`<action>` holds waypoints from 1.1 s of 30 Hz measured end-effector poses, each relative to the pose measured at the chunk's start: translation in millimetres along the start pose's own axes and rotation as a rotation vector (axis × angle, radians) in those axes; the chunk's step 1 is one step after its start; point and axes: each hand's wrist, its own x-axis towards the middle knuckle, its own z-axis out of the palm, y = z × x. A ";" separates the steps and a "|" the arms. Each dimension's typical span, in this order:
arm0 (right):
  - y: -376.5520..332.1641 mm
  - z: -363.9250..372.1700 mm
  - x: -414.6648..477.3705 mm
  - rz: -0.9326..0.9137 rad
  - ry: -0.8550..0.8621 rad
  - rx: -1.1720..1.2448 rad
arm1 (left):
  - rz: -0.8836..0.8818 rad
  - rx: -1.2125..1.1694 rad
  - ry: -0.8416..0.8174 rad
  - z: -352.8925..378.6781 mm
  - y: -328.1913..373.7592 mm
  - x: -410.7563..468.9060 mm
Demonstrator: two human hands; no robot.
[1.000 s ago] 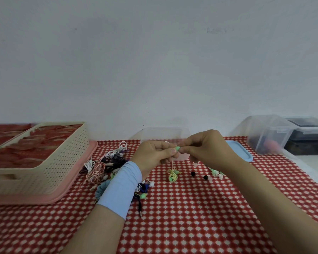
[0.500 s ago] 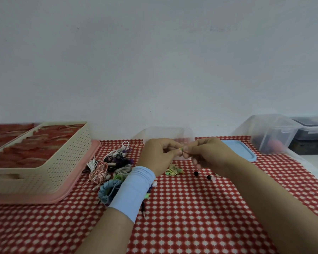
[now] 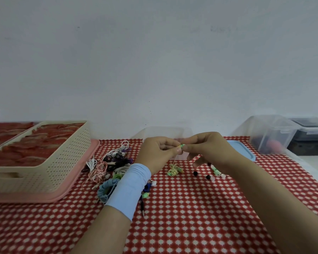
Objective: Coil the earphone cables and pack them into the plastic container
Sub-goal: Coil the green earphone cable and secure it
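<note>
Head view: left hand and right hand both pinch the green end of a yellow-green earphone cable. Its bundle rests on the counter. A strand hidden half a second ago now hangs from the pinch, so coiling probably continues. The plastic container stands behind the hands.

This looks like a makeshift sorting corner in a home rather than a factory. The worktop is covered with a red-and-white patterned cloth and stands against a bare white wall. A cream perforated basket sits on a pink tray at the left. Clear plastic storage boxes stand at the right, and tangled earphones are heaped between them.
</note>
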 end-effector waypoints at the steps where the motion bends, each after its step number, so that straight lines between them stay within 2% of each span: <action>1: -0.2 0.2 -0.3 -0.006 0.010 -0.011 | -0.005 -0.004 -0.006 0.0 0.2 -0.4; 7: -1.5 -0.2 0.5 -0.022 0.019 -0.053 | -0.032 -0.052 -0.024 -0.6 0.2 -0.3; 11: -1.6 -7.4 1.0 0.094 -0.058 0.126 | -0.049 -0.123 -0.061 -3.9 -0.7 -0.2; 16: 2.1 -12.0 3.3 0.186 -0.183 0.232 | -0.053 -0.220 -0.159 -6.4 -2.5 -1.2; 27: 6.1 -15.2 5.3 0.242 -0.251 0.224 | -0.082 -0.297 -0.242 -6.6 -6.2 -1.0; 33: 4.5 -11.9 4.7 0.207 -0.193 0.187 | -0.049 -0.239 -0.220 -6.1 -5.2 -1.0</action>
